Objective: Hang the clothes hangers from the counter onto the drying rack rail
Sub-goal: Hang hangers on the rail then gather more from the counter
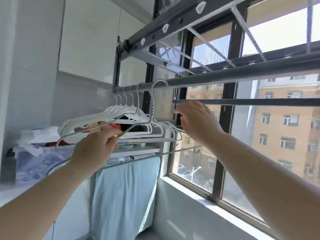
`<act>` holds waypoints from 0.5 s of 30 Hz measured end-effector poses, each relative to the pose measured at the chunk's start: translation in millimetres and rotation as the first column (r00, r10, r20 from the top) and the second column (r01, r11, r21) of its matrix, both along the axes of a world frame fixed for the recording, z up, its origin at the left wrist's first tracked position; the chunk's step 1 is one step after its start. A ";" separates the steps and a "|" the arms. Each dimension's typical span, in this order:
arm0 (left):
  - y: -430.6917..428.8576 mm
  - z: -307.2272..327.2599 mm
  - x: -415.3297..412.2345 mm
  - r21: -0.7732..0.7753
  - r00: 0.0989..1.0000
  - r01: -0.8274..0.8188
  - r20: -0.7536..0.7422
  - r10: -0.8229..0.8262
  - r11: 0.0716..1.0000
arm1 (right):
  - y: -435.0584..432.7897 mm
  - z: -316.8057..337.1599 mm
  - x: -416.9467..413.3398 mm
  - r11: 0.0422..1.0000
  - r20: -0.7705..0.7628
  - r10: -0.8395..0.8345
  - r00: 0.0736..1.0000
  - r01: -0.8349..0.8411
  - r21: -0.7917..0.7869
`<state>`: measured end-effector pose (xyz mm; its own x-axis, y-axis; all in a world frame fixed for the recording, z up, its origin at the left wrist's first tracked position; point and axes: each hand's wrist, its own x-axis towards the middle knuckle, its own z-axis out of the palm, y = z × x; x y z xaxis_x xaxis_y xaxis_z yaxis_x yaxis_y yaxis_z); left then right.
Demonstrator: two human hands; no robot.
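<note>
- My left hand (93,148) pinches the hanger (152,101) by its left shoulder wire, between thumb and curled fingers.
- My right hand (197,120) is spread open with the fingers straight and holds nothing. It is just beside the hanger's right shoulder, and I cannot tell if it touches.
- The hanger's hook is over the rail (225,78), up and between my two hands. Its bottom bar runs below my left wrist.
- The other hangers (97,118) hang bunched on the rail, just above my left hand.
- A blue cloth (124,187) hangs below my left hand.
- The window (190,170) is beyond my right hand.
</note>
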<state>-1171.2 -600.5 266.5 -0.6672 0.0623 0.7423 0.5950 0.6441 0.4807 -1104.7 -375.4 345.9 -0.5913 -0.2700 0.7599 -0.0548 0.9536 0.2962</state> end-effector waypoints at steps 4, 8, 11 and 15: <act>-16.4 8.7 -29.5 0.003 0.996 0.077 -0.042 -0.077 0.997 | -26.5 24.9 -11.5 0.978 -0.206 -0.142 0.968 0.169 0.122; -26.9 18.9 -51.8 0.022 0.995 0.098 -0.038 -0.097 0.995 | -43.2 24.8 -15.9 0.887 -0.273 -0.291 0.917 0.366 0.283; -28.3 26.7 -63.5 0.031 0.993 0.111 -0.039 -0.110 0.993 | -48.5 30.6 -18.1 0.890 -0.324 -0.306 0.895 0.390 0.237; -24.4 35.5 -73.4 0.032 0.991 0.134 -0.028 -0.134 0.990 | -50.3 41.3 -20.7 0.814 -0.316 -0.491 0.811 0.557 0.163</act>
